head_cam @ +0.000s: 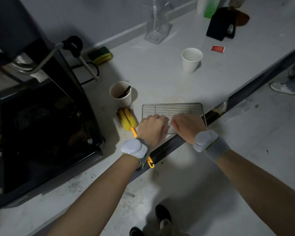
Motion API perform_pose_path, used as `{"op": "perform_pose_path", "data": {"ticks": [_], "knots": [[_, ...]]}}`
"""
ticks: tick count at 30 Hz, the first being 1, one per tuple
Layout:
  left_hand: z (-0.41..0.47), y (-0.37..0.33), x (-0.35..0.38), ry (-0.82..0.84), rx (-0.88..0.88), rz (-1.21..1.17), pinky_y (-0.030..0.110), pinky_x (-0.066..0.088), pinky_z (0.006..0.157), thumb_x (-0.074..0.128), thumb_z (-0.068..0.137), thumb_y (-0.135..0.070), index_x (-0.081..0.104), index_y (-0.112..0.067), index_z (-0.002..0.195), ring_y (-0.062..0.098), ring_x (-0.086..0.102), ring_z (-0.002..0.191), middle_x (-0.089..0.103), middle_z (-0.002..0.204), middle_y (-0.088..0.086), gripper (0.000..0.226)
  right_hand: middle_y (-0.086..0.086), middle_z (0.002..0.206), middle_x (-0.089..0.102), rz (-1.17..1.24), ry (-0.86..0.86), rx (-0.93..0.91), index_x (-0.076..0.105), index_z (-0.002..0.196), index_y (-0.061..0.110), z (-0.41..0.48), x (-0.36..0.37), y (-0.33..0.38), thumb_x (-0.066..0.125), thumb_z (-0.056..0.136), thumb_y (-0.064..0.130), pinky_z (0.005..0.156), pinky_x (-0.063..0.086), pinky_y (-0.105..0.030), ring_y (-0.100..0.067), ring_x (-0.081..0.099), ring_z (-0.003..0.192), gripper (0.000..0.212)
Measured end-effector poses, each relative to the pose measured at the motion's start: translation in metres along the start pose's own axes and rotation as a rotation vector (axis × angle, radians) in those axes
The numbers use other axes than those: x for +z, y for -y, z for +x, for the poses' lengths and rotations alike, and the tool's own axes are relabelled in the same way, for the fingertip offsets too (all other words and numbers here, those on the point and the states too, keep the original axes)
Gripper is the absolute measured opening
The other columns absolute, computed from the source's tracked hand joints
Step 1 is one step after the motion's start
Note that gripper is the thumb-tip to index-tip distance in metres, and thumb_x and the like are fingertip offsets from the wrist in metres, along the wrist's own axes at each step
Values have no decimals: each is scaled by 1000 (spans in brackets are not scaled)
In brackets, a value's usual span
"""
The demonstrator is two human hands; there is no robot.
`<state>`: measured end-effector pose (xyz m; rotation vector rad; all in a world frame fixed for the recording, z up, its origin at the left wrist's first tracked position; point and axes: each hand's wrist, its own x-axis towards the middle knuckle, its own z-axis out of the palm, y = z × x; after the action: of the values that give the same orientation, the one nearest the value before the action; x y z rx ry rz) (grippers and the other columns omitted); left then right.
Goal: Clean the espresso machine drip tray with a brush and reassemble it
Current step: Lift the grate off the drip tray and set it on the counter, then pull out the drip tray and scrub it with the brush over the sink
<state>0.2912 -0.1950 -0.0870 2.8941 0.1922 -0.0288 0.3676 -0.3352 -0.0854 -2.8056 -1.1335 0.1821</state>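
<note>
Espresso machine [32,103] fills left of frame, dark; its drip tray [46,133] sits open at the base with brown grounds speckled inside, grate off. White counter [160,68] runs upper left to right edge. Wire grate [172,109] lies flat at frame centre, close to the counter's front edge. Both hands rest on its near edge: left hand [152,126] and right hand [187,125], fingers curled down over the wires, side by side, nearly touching; whether they pinch the rim or just press on it, cannot tell. Yellow brush [128,119] lies just left of the grate, orange handle running under the left wrist. 2 paper cups: one [121,93] with a dark stirrer near the brush, one [192,59] upper right. Likely step: lift the grate. Best done level, 1 hand per side, clear of the edge drop; tray still looks dirty, so brush before refitting.
</note>
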Motion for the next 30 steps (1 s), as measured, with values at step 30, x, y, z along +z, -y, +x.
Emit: {"op": "perform_pose_path", "data": {"ticks": [30], "knots": [[-240, 119, -111, -429, -563, -224, 45, 54, 83, 49, 99, -37, 50, -29, 134, 25, 68, 98, 72, 105, -2, 35, -1, 106, 68, 372, -170, -410, 65, 110, 27, -35, -46, 251, 47, 99, 36, 77, 53, -44, -29, 65, 97, 22]]}}
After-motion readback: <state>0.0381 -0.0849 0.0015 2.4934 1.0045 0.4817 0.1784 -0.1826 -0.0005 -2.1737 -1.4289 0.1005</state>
